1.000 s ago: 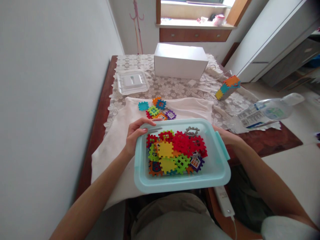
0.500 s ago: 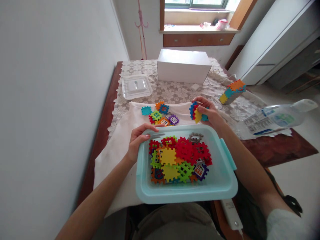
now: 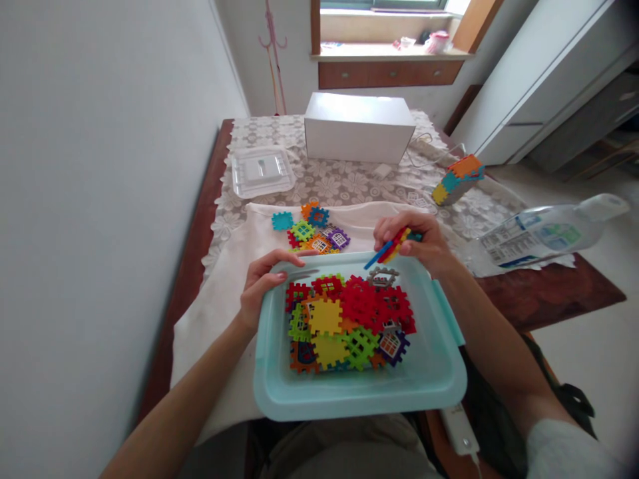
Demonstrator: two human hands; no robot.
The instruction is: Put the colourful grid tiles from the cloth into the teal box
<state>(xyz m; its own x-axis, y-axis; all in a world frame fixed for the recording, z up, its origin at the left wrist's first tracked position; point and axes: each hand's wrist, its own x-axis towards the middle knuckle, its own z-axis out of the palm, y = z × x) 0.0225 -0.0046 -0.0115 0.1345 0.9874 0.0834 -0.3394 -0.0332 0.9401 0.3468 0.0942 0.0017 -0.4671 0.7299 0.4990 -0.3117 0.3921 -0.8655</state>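
A light teal plastic tub sits close in front of me, with several toothed plastic building tiles in red, yellow, green, orange and purple inside. My left hand grips the tub's left back corner, thumb on the rim. Above the tub's back right rim, my right hand pinches a small bunch of building tiles, blue, red, yellow and teal, seen nearly edge-on. Beyond the tub, a loose pile of building tiles lies on a white cloth.
A white box stands at the back of the lace-covered table. Left of it lies a clear plastic lid. To the right are a built block of tiles and a clear bottle. A wall runs along the left.
My right hand has turned the held tiles from face-on to nearly edge-on and brought them over the tub's back rim. My left hand stays on the tub; the view has shifted slightly.
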